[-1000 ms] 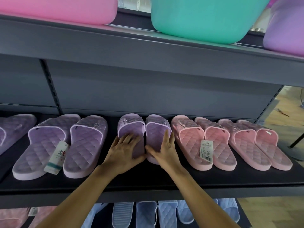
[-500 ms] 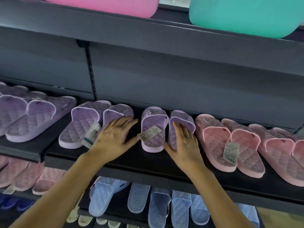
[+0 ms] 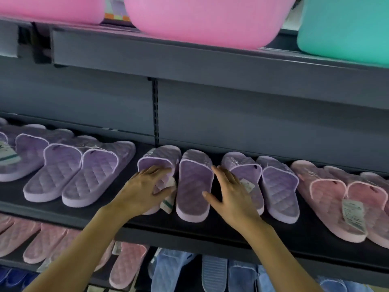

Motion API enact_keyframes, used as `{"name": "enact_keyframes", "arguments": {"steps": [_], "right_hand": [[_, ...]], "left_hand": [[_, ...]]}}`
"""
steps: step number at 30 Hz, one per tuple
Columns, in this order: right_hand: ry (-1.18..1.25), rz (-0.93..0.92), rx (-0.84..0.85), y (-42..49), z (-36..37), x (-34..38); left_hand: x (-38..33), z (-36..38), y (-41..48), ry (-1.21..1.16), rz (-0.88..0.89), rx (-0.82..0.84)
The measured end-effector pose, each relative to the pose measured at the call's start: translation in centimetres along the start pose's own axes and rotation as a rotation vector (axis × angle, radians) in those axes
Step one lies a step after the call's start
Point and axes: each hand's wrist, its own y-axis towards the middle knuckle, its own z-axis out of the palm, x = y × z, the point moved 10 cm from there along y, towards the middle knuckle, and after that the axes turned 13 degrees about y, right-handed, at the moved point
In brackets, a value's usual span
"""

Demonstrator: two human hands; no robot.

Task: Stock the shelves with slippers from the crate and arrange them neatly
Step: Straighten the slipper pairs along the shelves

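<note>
Arranging step: left hand (image 3: 145, 191) and right hand (image 3: 232, 196), fingers flat, gripping nothing, flank lilac pair (image 3: 193, 186) on shelf (image 3: 84, 216); next I'd nudge it parallel.

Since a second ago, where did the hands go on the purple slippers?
Both hands slid left along the shelf. The left hand left the purple pair beside the pink slippers and now rests on the next pair's left slipper; the right hand shifted to the first pair's left slipper. Nothing was picked up; the rows stayed put.
</note>
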Motion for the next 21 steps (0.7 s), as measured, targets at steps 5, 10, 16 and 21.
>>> {"name": "enact_keyframes", "arguments": {"steps": [5, 10, 16, 21], "right_hand": [[0.0, 0.052, 0.021, 1.7, 3.7, 2.0], [0.008, 0.194, 0.005, 1.4, 6.1, 1.7], [0.061, 0.266, -0.138, 1.0, 6.0, 1.2], [0.077, 0.286, -0.11, 1.1, 6.2, 1.1]], "left_hand": [[1.5, 1.4, 0.1, -0.096, 0.074, 0.14], [1.4, 1.8, 0.1, -0.129, 0.114, 0.071], [1.4, 1.6, 1.1, -0.163, 0.018, -0.046], [2.9, 1.7, 2.2, -0.488, -0.089, 0.052]]}}
